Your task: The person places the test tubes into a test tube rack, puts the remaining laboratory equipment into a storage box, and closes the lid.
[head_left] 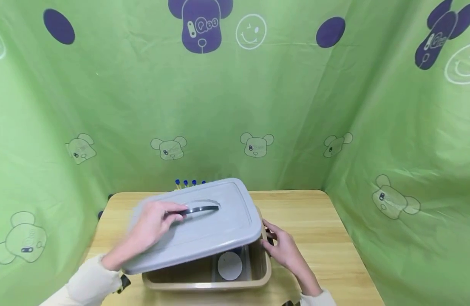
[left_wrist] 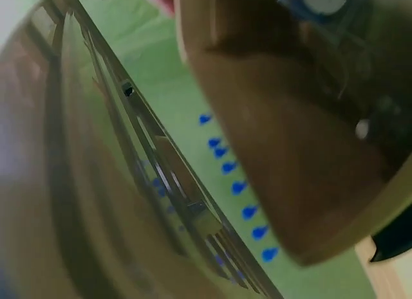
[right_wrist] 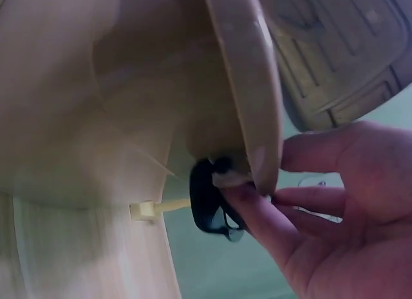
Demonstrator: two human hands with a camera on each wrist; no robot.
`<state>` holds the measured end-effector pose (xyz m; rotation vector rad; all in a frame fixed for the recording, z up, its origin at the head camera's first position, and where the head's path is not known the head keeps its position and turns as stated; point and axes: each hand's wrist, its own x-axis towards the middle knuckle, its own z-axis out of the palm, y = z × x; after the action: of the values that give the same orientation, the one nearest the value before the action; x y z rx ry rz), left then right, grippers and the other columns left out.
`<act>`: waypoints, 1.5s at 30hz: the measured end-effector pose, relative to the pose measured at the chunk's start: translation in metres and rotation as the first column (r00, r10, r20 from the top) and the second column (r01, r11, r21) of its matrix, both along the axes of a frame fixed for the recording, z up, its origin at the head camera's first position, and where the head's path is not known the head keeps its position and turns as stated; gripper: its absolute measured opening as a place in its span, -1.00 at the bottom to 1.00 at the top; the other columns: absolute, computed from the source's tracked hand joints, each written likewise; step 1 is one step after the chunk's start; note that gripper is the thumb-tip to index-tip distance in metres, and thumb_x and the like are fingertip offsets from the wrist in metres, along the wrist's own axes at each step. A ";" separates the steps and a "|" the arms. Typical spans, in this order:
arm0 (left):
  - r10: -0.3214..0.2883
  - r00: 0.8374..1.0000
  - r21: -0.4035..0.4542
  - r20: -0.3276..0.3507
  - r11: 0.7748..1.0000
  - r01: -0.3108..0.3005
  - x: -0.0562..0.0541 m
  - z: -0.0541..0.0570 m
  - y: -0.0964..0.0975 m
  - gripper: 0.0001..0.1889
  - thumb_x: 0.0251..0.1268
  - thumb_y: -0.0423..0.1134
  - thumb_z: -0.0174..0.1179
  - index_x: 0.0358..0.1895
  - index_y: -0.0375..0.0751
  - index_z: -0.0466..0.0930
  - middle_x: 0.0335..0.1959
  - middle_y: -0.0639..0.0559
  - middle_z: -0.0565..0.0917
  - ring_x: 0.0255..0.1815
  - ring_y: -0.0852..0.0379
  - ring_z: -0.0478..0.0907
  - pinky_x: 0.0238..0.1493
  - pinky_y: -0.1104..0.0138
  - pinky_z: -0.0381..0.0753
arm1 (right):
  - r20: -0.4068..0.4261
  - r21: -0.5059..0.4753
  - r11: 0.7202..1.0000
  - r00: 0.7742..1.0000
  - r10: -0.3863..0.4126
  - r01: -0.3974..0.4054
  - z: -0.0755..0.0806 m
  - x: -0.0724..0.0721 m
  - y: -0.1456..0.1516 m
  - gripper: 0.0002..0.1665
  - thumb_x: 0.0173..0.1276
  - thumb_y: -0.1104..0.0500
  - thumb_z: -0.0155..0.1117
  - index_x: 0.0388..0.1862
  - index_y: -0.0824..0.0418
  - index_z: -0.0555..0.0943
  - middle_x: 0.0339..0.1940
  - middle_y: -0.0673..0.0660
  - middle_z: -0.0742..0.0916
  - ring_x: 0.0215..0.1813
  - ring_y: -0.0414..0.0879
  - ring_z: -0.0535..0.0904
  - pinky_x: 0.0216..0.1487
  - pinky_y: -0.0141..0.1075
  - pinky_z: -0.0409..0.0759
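My left hand grips the black handle of a grey lid. The lid is tilted above a tan plastic box, leaving the near side uncovered. At the box's right end, my right hand holds the rim. In the right wrist view its fingers are curled about the rim, with one finger touching a black latch. Inside the box lies an item with a round white face; other contents are too dark to identify. The left wrist view does not show the left hand's fingers.
Several blue-capped tubes stand behind the lid at the table's back edge. The wooden table bears the box. Green printed curtains enclose the back and both sides.
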<state>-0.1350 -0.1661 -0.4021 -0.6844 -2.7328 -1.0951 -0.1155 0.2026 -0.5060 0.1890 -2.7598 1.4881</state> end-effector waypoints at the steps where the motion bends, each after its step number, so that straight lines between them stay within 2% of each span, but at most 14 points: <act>1: -0.019 1.000 -0.003 0.003 1.000 0.019 0.001 -0.003 0.004 -0.68 0.20 -0.50 0.39 0.05 -0.29 0.74 -0.04 -0.16 0.78 -0.31 0.14 0.69 -0.39 0.46 0.71 | 0.023 -0.036 0.999 1.000 0.012 -0.011 0.000 -0.001 0.002 -0.34 0.35 0.42 0.36 0.42 0.41 0.45 0.35 0.46 0.56 0.21 0.31 0.64 -0.01 -0.20 0.81; 3: -0.053 0.999 -0.015 0.014 0.998 0.053 0.003 -0.010 0.011 -0.69 0.21 -0.51 0.38 0.04 -0.30 0.74 -0.03 -0.16 0.78 -0.15 0.06 0.74 -0.19 0.40 0.78 | 0.079 -0.123 0.992 0.996 0.042 -0.032 -0.001 -0.002 0.006 -0.35 0.39 0.45 0.28 0.45 0.42 0.41 0.37 0.48 0.53 0.27 0.33 0.59 -0.10 -0.27 0.82; 7: -0.104 0.994 -0.032 0.043 0.994 0.106 0.006 -0.021 0.023 -0.70 0.23 -0.50 0.36 0.03 -0.27 0.75 -0.05 -0.13 0.79 -0.08 0.02 0.75 -0.01 0.29 0.80 | 0.163 -0.255 0.964 0.980 0.116 -0.071 -0.002 -0.003 0.014 -0.31 0.41 0.50 0.16 0.51 0.47 0.30 0.43 0.50 0.46 0.35 0.33 0.52 -0.20 -0.33 0.80; 12: -0.162 0.984 -0.028 0.071 0.986 0.164 0.008 -0.027 0.032 -0.73 0.22 -0.52 0.36 -0.02 -0.27 0.77 -0.12 -0.11 0.80 -0.22 0.14 0.72 -0.21 0.44 0.77 | 0.218 -0.354 0.929 0.956 0.197 -0.110 -0.002 -0.004 0.021 -0.33 0.49 0.50 0.03 0.55 0.51 0.18 0.40 0.54 0.47 0.33 0.18 0.56 -0.12 -0.31 0.80; 14: -0.186 0.977 -0.009 0.104 0.982 0.188 0.009 -0.029 0.035 -0.74 0.23 -0.54 0.34 -0.03 -0.30 0.77 -0.14 -0.13 0.80 -0.27 0.14 0.71 -0.29 0.48 0.75 | 0.233 -0.385 0.915 0.947 0.220 -0.118 -0.001 -0.005 0.023 -0.35 0.54 0.49 -0.02 0.55 0.53 0.14 0.37 0.56 0.48 0.31 0.10 0.58 -0.03 -0.31 0.80; 17: -0.200 0.971 0.000 0.132 0.979 0.202 0.010 -0.033 0.038 -0.75 0.23 -0.55 0.33 -0.04 -0.32 0.76 -0.15 -0.15 0.80 -0.28 0.15 0.71 -0.31 0.51 0.73 | 0.240 -0.412 0.904 0.943 0.230 -0.115 -0.001 -0.006 0.024 -0.40 0.59 0.47 -0.08 0.54 0.56 0.12 0.35 0.59 0.48 0.28 0.05 0.59 0.07 -0.30 0.77; 24: -0.193 0.970 0.021 0.150 0.981 0.192 0.009 -0.048 0.038 -0.74 0.24 -0.58 0.31 -0.03 -0.33 0.76 -0.14 -0.17 0.80 -0.32 0.12 0.69 -0.44 0.49 0.71 | 0.231 -0.335 0.941 0.964 0.135 -0.051 0.000 -0.007 0.020 -0.48 0.61 0.40 -0.03 0.49 0.53 0.29 0.29 0.53 0.57 0.17 0.11 0.66 0.06 -0.29 0.78; 30: -0.169 0.974 0.051 0.152 0.985 0.163 0.006 -0.052 0.039 -0.72 0.27 -0.56 0.29 0.03 -0.35 0.73 -0.07 -0.21 0.78 -0.38 0.06 0.66 -0.50 0.45 0.68 | 0.165 -0.308 0.951 0.986 0.029 0.024 0.005 -0.001 0.015 -0.54 0.55 0.37 0.15 0.36 0.53 0.45 0.19 0.48 0.66 0.13 0.20 0.70 0.02 -0.26 0.80; 34: -0.151 0.974 0.056 0.169 0.988 0.143 0.002 -0.054 0.038 -0.72 0.31 -0.52 0.29 0.06 -0.33 0.72 -0.01 -0.22 0.76 -0.40 0.06 0.64 -0.51 0.43 0.68 | 0.090 -0.221 0.972 0.994 -0.062 0.080 0.006 -0.001 0.012 -0.60 0.47 0.38 0.28 0.25 0.44 0.60 0.19 0.37 0.70 0.15 0.19 0.70 -0.01 -0.33 0.79; 38: -0.159 0.971 0.050 0.176 0.987 0.153 -0.002 -0.057 0.038 -0.70 0.31 -0.51 0.29 0.09 -0.32 0.72 0.04 -0.24 0.75 -0.32 0.05 0.68 -0.39 0.42 0.73 | 0.037 -0.141 0.983 0.993 -0.111 0.115 0.003 0.000 0.011 -0.62 0.40 0.39 0.36 0.19 0.38 0.66 0.17 0.31 0.72 0.14 0.17 0.71 0.08 -0.34 0.74; 42: -0.161 0.974 0.035 0.159 0.987 0.158 -0.004 -0.061 0.036 -0.70 0.29 -0.50 0.32 0.07 -0.32 0.72 0.03 -0.20 0.76 -0.12 0.02 0.72 -0.11 0.33 0.79 | 0.037 -0.136 0.983 0.992 -0.122 0.126 0.001 0.000 0.010 -0.61 0.38 0.38 0.38 0.18 0.38 0.66 0.15 0.31 0.73 0.12 0.15 0.71 0.13 -0.29 0.73; 45: -0.152 0.975 0.034 0.164 0.988 0.148 -0.004 -0.062 0.032 -0.70 0.29 -0.49 0.32 0.08 -0.30 0.72 0.05 -0.17 0.76 0.00 -0.02 0.72 0.06 0.22 0.78 | 0.034 -0.138 0.982 0.991 -0.129 0.132 0.001 -0.002 0.008 -0.62 0.38 0.38 0.38 0.18 0.37 0.67 0.14 0.29 0.74 0.12 0.12 0.71 0.12 -0.34 0.73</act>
<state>-0.1389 -0.1344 -0.4637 -0.8451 -2.8419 -1.2663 -0.1171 0.2107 -0.5052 -0.0109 -2.6147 1.6515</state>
